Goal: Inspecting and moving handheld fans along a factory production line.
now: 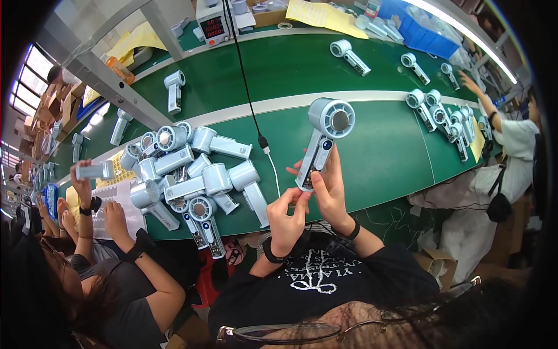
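Observation:
A light blue handheld fan [317,151] stands nearly upright in front of me, its round head on top and the handle's front uncovered, showing inner parts. My right hand [330,195] is closed around the lower handle, thumb on the uncovered side. At the handle's bottom end my left hand [288,221] is pinched; what lies between its fingertips is hidden. A white cable [272,168] hangs from a black connector [263,142] and runs down behind my left hand.
To the left lies a heap of similar fans [192,174]. Beside it a co-worker's hand [81,180] holds a fan part. More fans [447,119] are grouped at right, near another person. Farther back are a power supply [214,26], a blue bin [421,32] and single fans on the green belt [273,70].

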The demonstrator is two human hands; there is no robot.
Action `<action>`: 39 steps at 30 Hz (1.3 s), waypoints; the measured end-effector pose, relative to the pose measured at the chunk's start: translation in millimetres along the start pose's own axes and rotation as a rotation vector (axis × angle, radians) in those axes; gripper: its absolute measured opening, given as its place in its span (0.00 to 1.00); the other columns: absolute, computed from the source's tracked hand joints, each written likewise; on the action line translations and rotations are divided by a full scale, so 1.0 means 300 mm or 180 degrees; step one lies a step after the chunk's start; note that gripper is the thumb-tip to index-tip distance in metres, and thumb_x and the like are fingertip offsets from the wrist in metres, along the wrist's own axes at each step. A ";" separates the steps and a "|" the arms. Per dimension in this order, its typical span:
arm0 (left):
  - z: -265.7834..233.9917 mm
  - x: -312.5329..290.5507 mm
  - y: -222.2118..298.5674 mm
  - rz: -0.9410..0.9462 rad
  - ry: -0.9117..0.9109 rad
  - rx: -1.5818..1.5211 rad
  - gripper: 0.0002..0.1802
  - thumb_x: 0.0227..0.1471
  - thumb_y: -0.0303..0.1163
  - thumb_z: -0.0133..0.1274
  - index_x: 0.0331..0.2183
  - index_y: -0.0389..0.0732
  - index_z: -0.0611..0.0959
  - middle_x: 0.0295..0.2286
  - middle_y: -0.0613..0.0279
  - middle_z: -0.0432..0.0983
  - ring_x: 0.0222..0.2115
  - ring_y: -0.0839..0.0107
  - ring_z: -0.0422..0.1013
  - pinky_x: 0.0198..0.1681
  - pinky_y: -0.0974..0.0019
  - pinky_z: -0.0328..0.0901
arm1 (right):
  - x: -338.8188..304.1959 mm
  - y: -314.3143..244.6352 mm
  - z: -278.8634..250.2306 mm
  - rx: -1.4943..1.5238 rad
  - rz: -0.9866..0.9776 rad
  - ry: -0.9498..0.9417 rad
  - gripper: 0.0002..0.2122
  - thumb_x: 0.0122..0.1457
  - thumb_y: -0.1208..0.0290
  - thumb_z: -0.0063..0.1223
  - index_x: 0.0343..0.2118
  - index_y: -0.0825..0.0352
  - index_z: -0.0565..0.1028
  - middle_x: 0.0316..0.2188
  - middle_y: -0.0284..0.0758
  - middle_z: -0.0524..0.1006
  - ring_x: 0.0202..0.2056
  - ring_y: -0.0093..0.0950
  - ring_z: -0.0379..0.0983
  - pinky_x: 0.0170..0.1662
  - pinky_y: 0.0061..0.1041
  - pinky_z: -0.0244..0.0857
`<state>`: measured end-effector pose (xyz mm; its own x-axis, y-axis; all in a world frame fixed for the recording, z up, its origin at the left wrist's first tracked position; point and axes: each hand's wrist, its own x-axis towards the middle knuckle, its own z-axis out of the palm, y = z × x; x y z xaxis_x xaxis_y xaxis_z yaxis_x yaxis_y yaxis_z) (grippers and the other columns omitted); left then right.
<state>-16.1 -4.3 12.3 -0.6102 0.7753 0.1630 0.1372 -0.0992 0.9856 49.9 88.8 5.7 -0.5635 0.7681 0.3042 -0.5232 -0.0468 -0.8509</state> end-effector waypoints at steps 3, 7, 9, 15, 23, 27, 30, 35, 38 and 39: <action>-0.012 0.009 -0.008 -0.0071 -0.0128 -0.0159 0.05 0.52 0.23 0.55 0.29 0.30 0.79 0.17 0.63 0.73 0.17 0.79 0.69 0.21 0.75 0.62 | 0.004 -0.027 0.002 -0.0050 -0.0043 0.0055 0.37 0.60 0.80 0.43 0.64 0.64 0.33 0.54 0.44 0.57 0.48 0.36 0.68 0.52 0.44 0.67; -0.030 0.012 -0.020 -0.0139 -0.0255 -0.0238 0.05 0.52 0.24 0.55 0.30 0.30 0.80 0.17 0.63 0.74 0.18 0.78 0.70 0.22 0.75 0.64 | 0.014 -0.071 0.002 -0.0053 -0.0025 0.0138 0.40 0.57 0.81 0.47 0.64 0.63 0.33 0.53 0.46 0.58 0.48 0.39 0.68 0.53 0.50 0.65; -0.035 0.016 -0.017 -0.0155 -0.0306 -0.0244 0.06 0.51 0.24 0.56 0.31 0.30 0.80 0.17 0.63 0.75 0.19 0.78 0.71 0.23 0.76 0.64 | 0.016 -0.086 -0.007 0.0009 0.0000 0.0148 0.43 0.54 0.83 0.49 0.64 0.62 0.31 0.53 0.46 0.58 0.49 0.41 0.69 0.53 0.50 0.65; -0.047 0.024 -0.026 -0.0172 -0.0513 -0.0152 0.07 0.51 0.24 0.56 0.33 0.30 0.81 0.21 0.60 0.78 0.23 0.76 0.74 0.28 0.75 0.66 | 0.025 -0.092 -0.030 -0.0065 0.0146 0.0148 0.46 0.52 0.86 0.51 0.64 0.60 0.29 0.52 0.45 0.58 0.48 0.41 0.70 0.49 0.44 0.68; -0.047 0.024 -0.042 -0.0112 -0.0521 -0.0079 0.08 0.50 0.24 0.57 0.33 0.31 0.81 0.24 0.58 0.79 0.26 0.74 0.75 0.31 0.73 0.67 | 0.026 -0.087 -0.034 -0.0153 0.0192 0.0144 0.47 0.51 0.88 0.51 0.64 0.60 0.28 0.50 0.43 0.58 0.48 0.40 0.70 0.47 0.39 0.71; -0.049 0.026 -0.045 -0.0101 -0.0561 0.0069 0.07 0.51 0.24 0.56 0.33 0.30 0.81 0.26 0.59 0.80 0.28 0.74 0.75 0.33 0.73 0.67 | 0.024 -0.088 -0.034 -0.0188 0.0207 0.0183 0.45 0.51 0.87 0.50 0.64 0.60 0.30 0.53 0.47 0.58 0.47 0.42 0.70 0.50 0.47 0.68; -0.050 0.025 -0.047 -0.0075 -0.0574 0.0163 0.06 0.51 0.23 0.56 0.32 0.30 0.81 0.27 0.59 0.80 0.29 0.74 0.74 0.34 0.73 0.67 | 0.023 -0.087 -0.031 -0.0119 0.0215 0.0164 0.45 0.51 0.87 0.49 0.64 0.60 0.31 0.54 0.48 0.57 0.48 0.42 0.70 0.51 0.47 0.67; -0.039 0.023 -0.039 0.0376 -0.0337 0.0567 0.05 0.48 0.22 0.57 0.30 0.31 0.81 0.25 0.58 0.78 0.27 0.70 0.74 0.31 0.71 0.66 | 0.025 -0.085 -0.021 -0.0076 -0.0042 0.0181 0.40 0.54 0.84 0.49 0.63 0.63 0.35 0.52 0.46 0.61 0.50 0.41 0.68 0.52 0.45 0.66; -0.017 0.022 -0.033 0.0786 -0.0110 0.0884 0.05 0.45 0.21 0.58 0.29 0.32 0.80 0.24 0.57 0.77 0.24 0.66 0.73 0.29 0.68 0.65 | 0.030 -0.091 -0.015 -0.0102 -0.0149 0.0081 0.36 0.55 0.81 0.49 0.63 0.66 0.41 0.50 0.45 0.64 0.51 0.40 0.67 0.53 0.44 0.66; -0.006 0.022 -0.033 0.0995 0.0007 0.1025 0.05 0.44 0.20 0.59 0.28 0.32 0.79 0.24 0.56 0.76 0.24 0.62 0.71 0.27 0.66 0.64 | 0.040 -0.099 -0.001 -0.0094 -0.0064 0.0353 0.32 0.56 0.80 0.49 0.61 0.68 0.45 0.49 0.44 0.65 0.50 0.38 0.68 0.51 0.43 0.67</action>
<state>-22.7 0.6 3.8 -0.5026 0.7375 0.4511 0.5509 -0.1290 0.8246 58.9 99.5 34.4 -0.4780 0.8347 0.2733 -0.5136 -0.0132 -0.8579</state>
